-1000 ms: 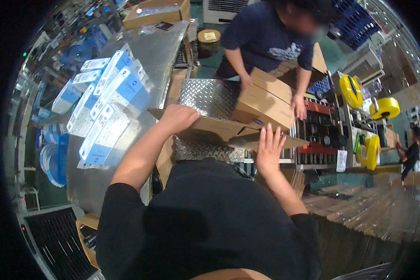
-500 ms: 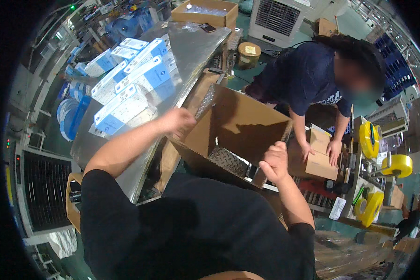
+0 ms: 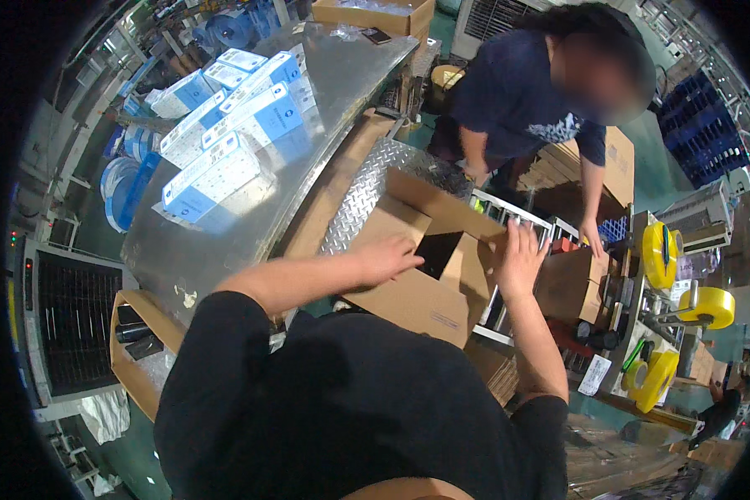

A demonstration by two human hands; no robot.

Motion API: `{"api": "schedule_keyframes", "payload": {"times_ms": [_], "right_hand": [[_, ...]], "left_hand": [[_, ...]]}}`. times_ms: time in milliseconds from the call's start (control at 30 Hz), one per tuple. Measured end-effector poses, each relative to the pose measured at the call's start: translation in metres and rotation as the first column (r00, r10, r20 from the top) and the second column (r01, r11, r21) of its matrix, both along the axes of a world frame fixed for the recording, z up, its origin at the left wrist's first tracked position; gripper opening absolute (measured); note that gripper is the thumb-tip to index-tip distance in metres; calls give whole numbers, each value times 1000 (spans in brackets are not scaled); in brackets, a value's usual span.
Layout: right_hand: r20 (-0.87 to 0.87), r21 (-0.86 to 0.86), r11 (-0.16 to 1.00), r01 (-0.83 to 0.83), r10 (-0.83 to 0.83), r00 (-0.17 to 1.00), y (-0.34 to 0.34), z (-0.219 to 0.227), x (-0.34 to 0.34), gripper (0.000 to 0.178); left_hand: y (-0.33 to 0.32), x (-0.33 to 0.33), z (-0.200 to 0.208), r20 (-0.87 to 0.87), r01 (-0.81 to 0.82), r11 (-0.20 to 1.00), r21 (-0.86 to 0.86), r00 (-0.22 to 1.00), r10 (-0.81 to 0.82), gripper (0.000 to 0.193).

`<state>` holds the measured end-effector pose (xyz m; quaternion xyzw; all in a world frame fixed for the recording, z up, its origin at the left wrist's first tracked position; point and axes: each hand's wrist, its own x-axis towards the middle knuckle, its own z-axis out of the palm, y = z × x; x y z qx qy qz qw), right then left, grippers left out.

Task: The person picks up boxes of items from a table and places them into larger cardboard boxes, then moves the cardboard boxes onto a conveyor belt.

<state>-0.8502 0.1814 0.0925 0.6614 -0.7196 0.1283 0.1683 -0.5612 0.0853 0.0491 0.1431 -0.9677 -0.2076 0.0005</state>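
Between my hands stands a brown cardboard box (image 3: 417, 306) with its flaps partly folded in over a dark gap. My left hand (image 3: 387, 259) lies over the left and near flaps, fingers stretched toward the gap. At the box's right side, my right hand (image 3: 520, 257) is raised with its fingers apart, the thumb side close to the right flap. The far flap (image 3: 446, 202) still stands up at a slant. Whether either palm presses on the cardboard is partly hidden.
Blue-and-white cartons (image 3: 212, 179) lie on the metal table (image 3: 342, 92) at left. A diamond-plate metal sheet (image 3: 367, 196) adjoins the box. Across from me, a co-worker in a dark shirt (image 3: 508, 92) touches another brown box (image 3: 568, 283). Yellow tape rolls (image 3: 708, 301) hang at right.
The box stood open, with my right hand closed on its edge; now its flaps are partly folded in and both hands are spread. The co-worker has straightened and shifted.
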Motion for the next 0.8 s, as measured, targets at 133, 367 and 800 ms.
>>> {"api": "schedule_keyframes", "payload": {"times_ms": [133, 367, 800], "right_hand": [[233, 422, 853, -306, 224, 946, 58, -31, 26, 71], [915, 328, 933, 148, -353, 197, 20, -246, 39, 71], [903, -79, 997, 1, 72, -424, 87, -32, -3, 68]], "left_hand": [[41, 33, -23, -184, -299, 859, -417, 953, 242, 57], [-65, 96, 5, 75, -752, 659, 25, 659, 749, 47], [-71, 124, -81, 279, -106, -258, 960, 404, 871, 76]]}}
